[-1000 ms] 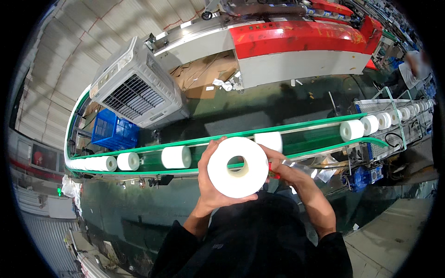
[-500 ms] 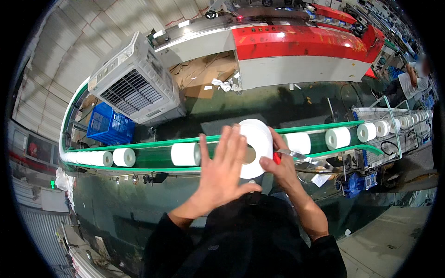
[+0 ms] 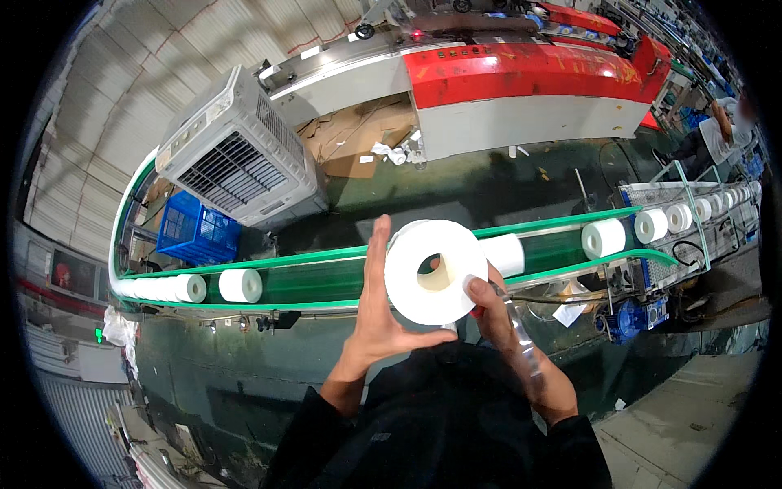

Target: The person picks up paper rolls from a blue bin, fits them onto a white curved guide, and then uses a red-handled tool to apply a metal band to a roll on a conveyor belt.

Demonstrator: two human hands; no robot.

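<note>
A white paper roll (image 3: pixel 407 281) with a hollow core is held up in front of me, its round end facing me. My right hand (image 3: pixel 491 314) grips its right side, thumb on the end face. In the same hand is a thin shiny blade (image 3: pixel 524 338) lying back along the wrist; a bit of red handle shows by the thumb, mostly hidden. My left hand (image 3: pixel 376 318) is at the roll's left side, fingers stretched upward and thumb out below. Behind the roll, more white rolls (image 3: pixel 240 285) lie on a green conveyor belt (image 3: pixel 314 279).
Green rails (image 3: pixel 326 256) edge the conveyor. Beyond it stand a white air cooler (image 3: pixel 244 155), a blue crate (image 3: pixel 195 232) and a red-and-white machine (image 3: pixel 529 73). Several rolls (image 3: pixel 678 217) line the right-hand feed. A person (image 3: pixel 721 130) is at the far right; a blue motor (image 3: pixel 626 323) sits below the feed.
The roll has tipped so its end faces me more squarely. My left hand has turned from across its face to its left side. Rolls on the belt appear shifted left.
</note>
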